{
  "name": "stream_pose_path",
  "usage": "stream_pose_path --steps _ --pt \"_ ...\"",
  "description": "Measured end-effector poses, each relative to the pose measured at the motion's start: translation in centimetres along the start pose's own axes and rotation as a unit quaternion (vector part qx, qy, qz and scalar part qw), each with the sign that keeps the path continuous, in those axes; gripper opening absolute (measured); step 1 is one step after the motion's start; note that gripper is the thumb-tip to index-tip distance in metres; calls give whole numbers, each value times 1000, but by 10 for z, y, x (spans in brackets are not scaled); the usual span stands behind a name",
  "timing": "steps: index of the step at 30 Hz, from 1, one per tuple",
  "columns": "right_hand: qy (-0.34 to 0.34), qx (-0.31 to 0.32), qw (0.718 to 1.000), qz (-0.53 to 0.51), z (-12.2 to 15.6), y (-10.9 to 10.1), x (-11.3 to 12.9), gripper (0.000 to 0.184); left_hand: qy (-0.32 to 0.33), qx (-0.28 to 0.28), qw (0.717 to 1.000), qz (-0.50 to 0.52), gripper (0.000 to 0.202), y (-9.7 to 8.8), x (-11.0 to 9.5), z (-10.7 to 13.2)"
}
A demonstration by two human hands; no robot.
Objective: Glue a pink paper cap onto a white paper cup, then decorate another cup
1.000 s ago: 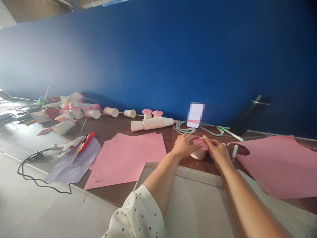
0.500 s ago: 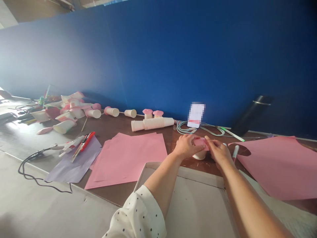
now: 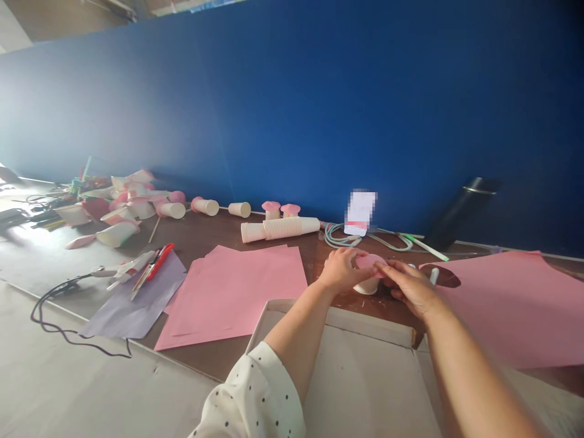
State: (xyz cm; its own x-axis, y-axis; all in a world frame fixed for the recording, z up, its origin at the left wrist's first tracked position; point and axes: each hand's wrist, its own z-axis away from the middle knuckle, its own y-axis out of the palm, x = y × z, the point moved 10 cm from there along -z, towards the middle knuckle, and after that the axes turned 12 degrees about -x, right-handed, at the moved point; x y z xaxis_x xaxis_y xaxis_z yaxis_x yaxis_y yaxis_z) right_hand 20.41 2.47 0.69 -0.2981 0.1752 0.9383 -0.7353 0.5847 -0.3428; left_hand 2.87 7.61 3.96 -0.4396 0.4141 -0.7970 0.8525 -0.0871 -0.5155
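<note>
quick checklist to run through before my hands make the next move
1. Left hand around the pink cap: ok.
2. Right hand at the cap's edge: ok; firmness of hold: cannot tell.
3. White cup below the cap: ok.
4. Cap fixed to the cup: cannot tell, join partly hidden.
5. Red-handled tool away from both hands: ok, over purple paper.

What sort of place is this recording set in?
Likely an indoor craft workspace: a table holds flat pink sheets, a nested stack of pale cups and other cups with pink tops.
</note>
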Motion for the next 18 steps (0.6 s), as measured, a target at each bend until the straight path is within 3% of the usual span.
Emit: stream_pose_path --steps 2,9,18 --pt "47 35 998 -21 0 5 -10 48 1 1 1000 3 48 0 0 0" --pt "89 46 994 -49 0 6 -17 53 1 6 1000 10 52 2 2 0" --pt "49 68 996 -17 -2 9 -16 50 15 9 1000 18 50 4 3 -2"
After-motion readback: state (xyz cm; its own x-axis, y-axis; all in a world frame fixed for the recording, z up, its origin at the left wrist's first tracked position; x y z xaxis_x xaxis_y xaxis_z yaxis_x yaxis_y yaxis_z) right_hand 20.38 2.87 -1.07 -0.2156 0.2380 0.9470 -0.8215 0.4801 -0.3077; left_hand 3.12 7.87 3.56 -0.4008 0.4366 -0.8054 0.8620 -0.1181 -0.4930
